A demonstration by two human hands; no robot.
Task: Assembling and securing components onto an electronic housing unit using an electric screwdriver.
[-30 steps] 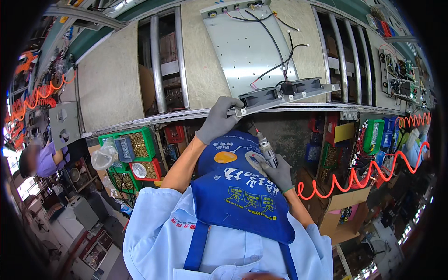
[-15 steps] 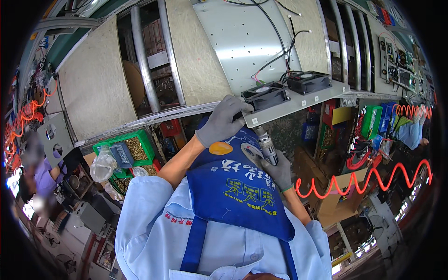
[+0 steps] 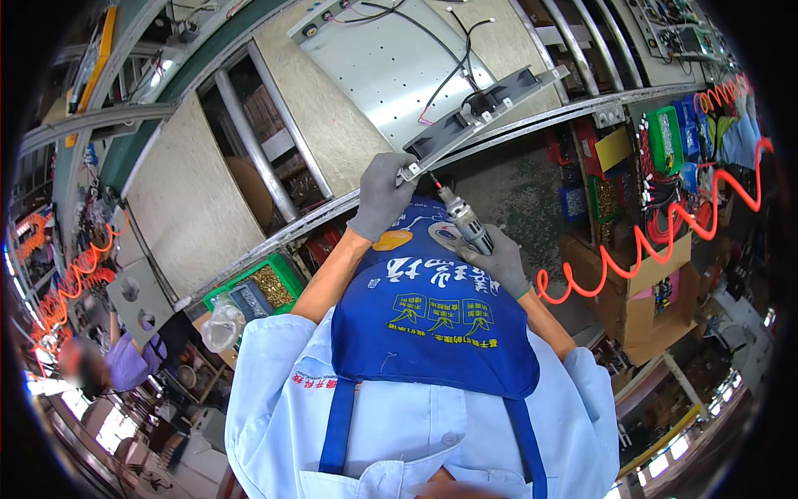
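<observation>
A grey metal panel [image 3: 366, 71] with rows of small holes lies across the bench, its bent flange [image 3: 490, 121] on the near side. Two black cooling fans, the left one [image 3: 436, 137] and the right one [image 3: 509, 86], sit along that flange. Gloved in grey, my left hand [image 3: 382, 200] grips the flange's left corner. My right hand [image 3: 501, 259], also gloved, is wrapped round a power screwdriver [image 3: 467, 223]. Its bit points up toward the flange, close to the left corner; whether it touches is hard to tell. Black cables [image 3: 461, 62] run over the panel.
Metal rollers [image 3: 258, 145] break up the bench top. A green bin [image 3: 287, 270] of brass-coloured fasteners and a plastic bag [image 3: 223, 323] are at left. A red coiled hose [image 3: 640, 249] stretches right, above a cardboard box [image 3: 657, 320]. A person in purple [image 3: 133, 362] is at far left.
The flange has tilted, so the fans show more edge-on. The screwdriver's bit has come into sight, drawn back from the flange. My left hand still holds the corner; the whole view has shifted.
</observation>
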